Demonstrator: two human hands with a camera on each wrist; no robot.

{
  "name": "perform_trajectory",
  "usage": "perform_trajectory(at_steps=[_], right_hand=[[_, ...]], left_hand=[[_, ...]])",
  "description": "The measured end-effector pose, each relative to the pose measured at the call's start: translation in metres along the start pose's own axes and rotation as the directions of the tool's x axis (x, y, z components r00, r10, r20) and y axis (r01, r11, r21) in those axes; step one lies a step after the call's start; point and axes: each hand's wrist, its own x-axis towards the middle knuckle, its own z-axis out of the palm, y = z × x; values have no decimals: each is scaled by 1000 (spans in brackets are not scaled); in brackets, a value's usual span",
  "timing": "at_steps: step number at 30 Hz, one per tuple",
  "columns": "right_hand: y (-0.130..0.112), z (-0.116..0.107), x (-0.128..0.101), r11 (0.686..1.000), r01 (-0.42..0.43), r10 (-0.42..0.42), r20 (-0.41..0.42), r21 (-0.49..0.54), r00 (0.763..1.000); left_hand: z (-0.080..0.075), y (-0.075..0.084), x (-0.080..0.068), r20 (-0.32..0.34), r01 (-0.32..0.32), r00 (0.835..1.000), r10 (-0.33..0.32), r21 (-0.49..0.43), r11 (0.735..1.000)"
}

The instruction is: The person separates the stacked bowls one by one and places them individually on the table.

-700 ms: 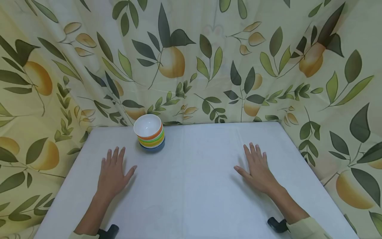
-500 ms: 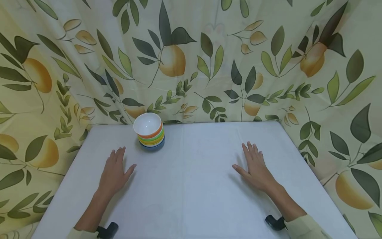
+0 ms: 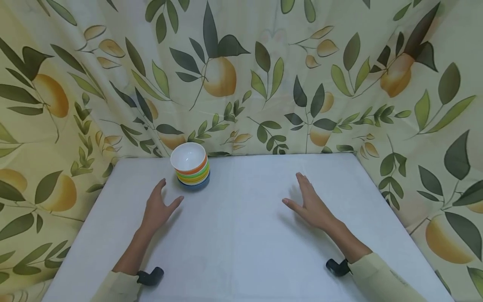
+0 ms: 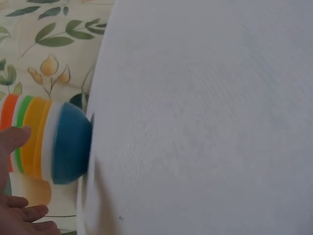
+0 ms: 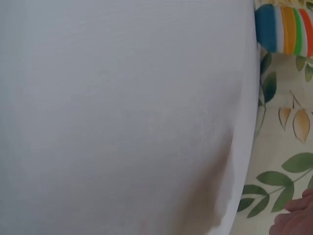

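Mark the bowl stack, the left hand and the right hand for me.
bowl stack (image 3: 191,167): head view, on the striped side of the nested bowls.
left hand (image 3: 158,207): head view, back of the hand.
right hand (image 3: 309,205): head view, back of the hand.

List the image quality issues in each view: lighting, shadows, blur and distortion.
Head view: soft even light, no glare; faint shadows under the left hand and right hand; the bowl stack is sharp; the table edges splay from a wide lens. Left wrist view: rotated sideways, bowls slightly soft, fingers cropped at the edge. Right wrist view: mostly featureless cloth, with a dark shadow patch.
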Motion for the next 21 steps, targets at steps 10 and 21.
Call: perform_trajectory(at_steps=[10,21], right_hand=[[-23,12,30,993,10,-9,-9,114,1000],[-69,35,61,981,57,-63,26,185,998]], left_hand=[[16,0,22,-64,28,997,-39,-163,986],[39,-3,33,-60,24,997,-40,-243,970]])
